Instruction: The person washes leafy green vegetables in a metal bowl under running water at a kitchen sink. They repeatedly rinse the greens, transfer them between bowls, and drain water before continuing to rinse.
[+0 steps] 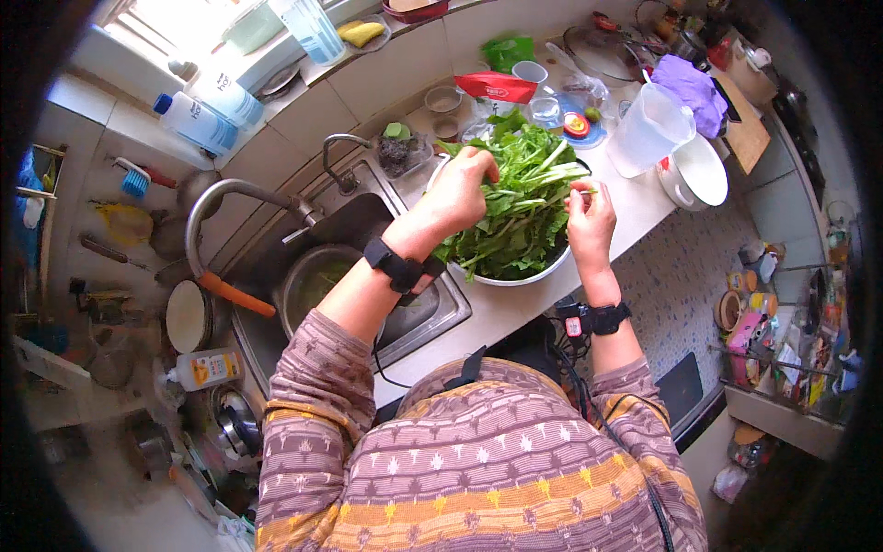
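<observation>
A heap of leafy greens point(528, 207) with pale stalks fills and overhangs a white basin point(524, 279) on the counter before me. My left hand point(463, 190) is at the left side of the heap, fingers curled around some greens. The fingertips are partly hidden behind the hand and the leaves. At the right edge of the heap, my right hand point(592, 217) pinches a small piece of stem point(585, 192) between thumb and fingers. Both wrists wear black straps with small devices.
Left of the basin is a steel sink point(431, 314) holding a metal pot point(314, 279) under a curved faucet point(231, 186). A translucent pitcher point(648, 131) and white enamel pot point(697, 172) stand at the right, near the counter edge. Behind lies a red packet point(495, 87).
</observation>
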Motion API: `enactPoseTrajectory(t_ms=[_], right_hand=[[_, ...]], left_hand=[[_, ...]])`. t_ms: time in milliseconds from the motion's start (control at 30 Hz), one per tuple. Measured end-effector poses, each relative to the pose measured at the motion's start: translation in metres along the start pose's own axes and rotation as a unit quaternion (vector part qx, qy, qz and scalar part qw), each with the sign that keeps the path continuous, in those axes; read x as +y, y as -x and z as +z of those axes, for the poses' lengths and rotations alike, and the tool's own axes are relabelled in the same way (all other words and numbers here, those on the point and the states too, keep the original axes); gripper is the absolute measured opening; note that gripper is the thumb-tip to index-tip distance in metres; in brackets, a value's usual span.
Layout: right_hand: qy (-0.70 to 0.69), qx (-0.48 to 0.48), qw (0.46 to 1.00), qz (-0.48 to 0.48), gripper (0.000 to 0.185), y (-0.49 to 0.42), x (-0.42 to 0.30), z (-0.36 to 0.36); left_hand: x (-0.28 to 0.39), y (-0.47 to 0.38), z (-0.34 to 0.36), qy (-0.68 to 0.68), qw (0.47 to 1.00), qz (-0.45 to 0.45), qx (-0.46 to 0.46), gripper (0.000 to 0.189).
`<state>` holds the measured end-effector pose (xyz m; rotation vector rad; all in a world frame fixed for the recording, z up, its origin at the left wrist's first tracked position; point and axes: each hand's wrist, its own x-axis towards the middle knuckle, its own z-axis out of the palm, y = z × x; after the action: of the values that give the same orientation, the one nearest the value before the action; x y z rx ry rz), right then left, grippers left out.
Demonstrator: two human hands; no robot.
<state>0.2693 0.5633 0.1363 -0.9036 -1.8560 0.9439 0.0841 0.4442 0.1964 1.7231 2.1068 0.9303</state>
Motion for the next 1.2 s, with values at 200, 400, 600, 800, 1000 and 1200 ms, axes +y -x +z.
enactPoseTrajectory(t_ms=[200, 400, 600, 800, 1000, 1200], right_hand=[[-0.024, -0.01, 0.993, -0.112, 0.017, 0.009, -0.034, 0.011], [0.059, -0.013, 0.992, -0.113, 0.022, 0.002, -0.035, 0.0], [0.052, -0.024, 0.989, -0.139, 0.019, 0.003, -0.036, 0.0], [0.024, -0.036, 0.993, -0.114, 0.019, 0.01, -0.037, 0.006], [0.025, -0.018, 0.995, -0.094, 0.021, 0.004, -0.022, -0.015], [0.065, -0.115, 0.981, -0.143, 0.033, 0.011, -0.031, 0.011]], left_hand=[[0.015, -0.005, 0.028, 0.077, 0.982, 0.106, 0.139, 0.045], [0.023, 0.0, 0.027, 0.043, 0.983, 0.134, 0.122, 0.059], [-0.058, -0.007, -0.031, -0.1, 0.981, -0.07, 0.15, 0.034], [-0.134, -0.042, 0.001, -0.172, 0.981, -0.087, -0.032, 0.047], [-0.124, -0.06, 0.014, -0.098, 0.993, -0.016, 0.066, 0.025], [-0.049, -0.038, -0.037, 0.022, 0.98, 0.171, 0.099, 0.04]])
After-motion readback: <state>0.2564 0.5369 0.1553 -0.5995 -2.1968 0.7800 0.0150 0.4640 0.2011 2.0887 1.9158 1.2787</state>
